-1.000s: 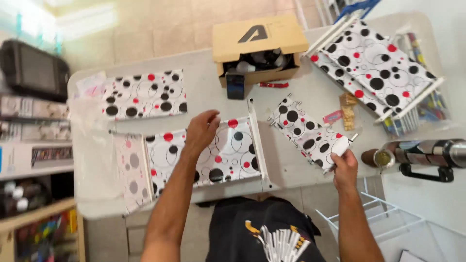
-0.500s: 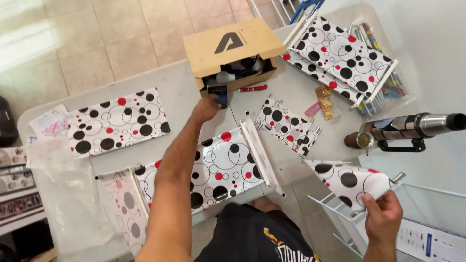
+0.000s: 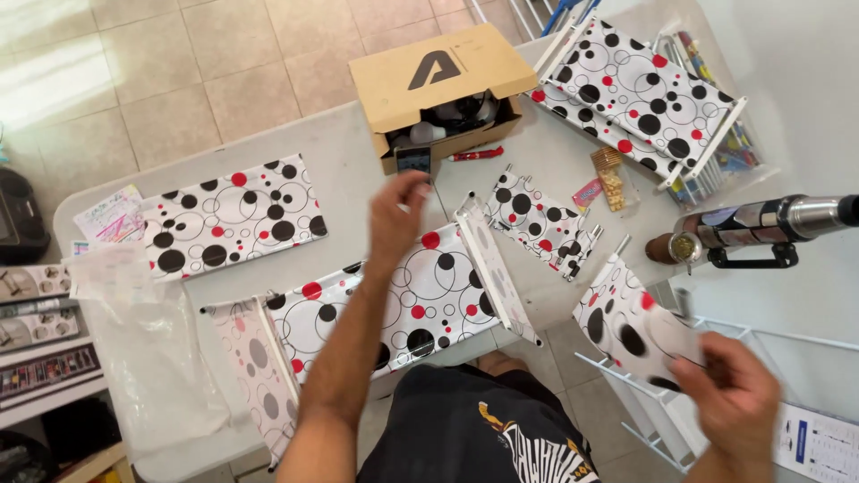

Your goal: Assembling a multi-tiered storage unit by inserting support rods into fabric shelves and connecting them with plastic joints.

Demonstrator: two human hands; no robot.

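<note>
Tan cardboard box beyond hands

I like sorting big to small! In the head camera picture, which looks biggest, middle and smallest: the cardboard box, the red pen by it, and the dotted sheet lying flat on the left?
1. Dotted sheet, about as big as the next; too close to rank surely.
2. Cardboard box.
3. Red pen, clearly smallest.

Both forearms are bare, without sleeves; the person wears a black cotton T-shirt with a white-and-yellow printed graphic.
</note>
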